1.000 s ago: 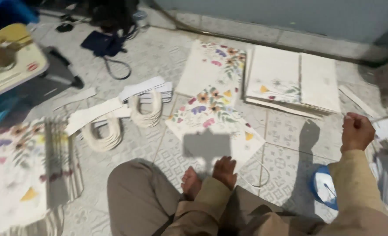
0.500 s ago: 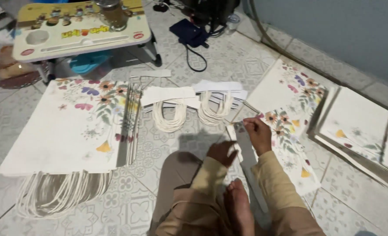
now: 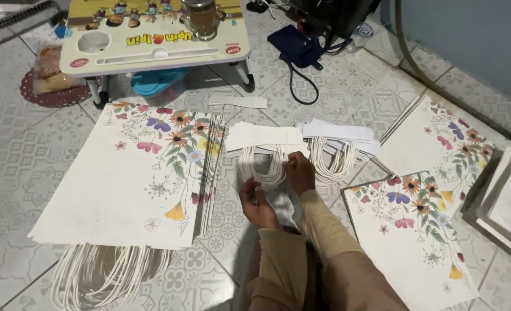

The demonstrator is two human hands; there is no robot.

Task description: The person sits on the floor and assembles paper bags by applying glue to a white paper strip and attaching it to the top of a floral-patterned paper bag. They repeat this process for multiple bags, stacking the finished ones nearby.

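Two hands at the pile of white rope handles

We sit on the tiled floor (image 3: 347, 86) with our left hand (image 3: 257, 203) just in front of the handle pile (image 3: 262, 164), fingers bent loosely with nothing in them that we can see. Our right hand (image 3: 300, 171) is at the right edge of that pile, fingers curled around a rope loop. Left of the pile lies a big stack of flowered paper bags (image 3: 123, 178). Right of the pile sits a second handle pile (image 3: 336, 152), very close. Behind the pile stands a small folding table (image 3: 152, 40). We think a pull could drag many loops at once, because they lie tangled. The card strips could slide and mix with the second pile.
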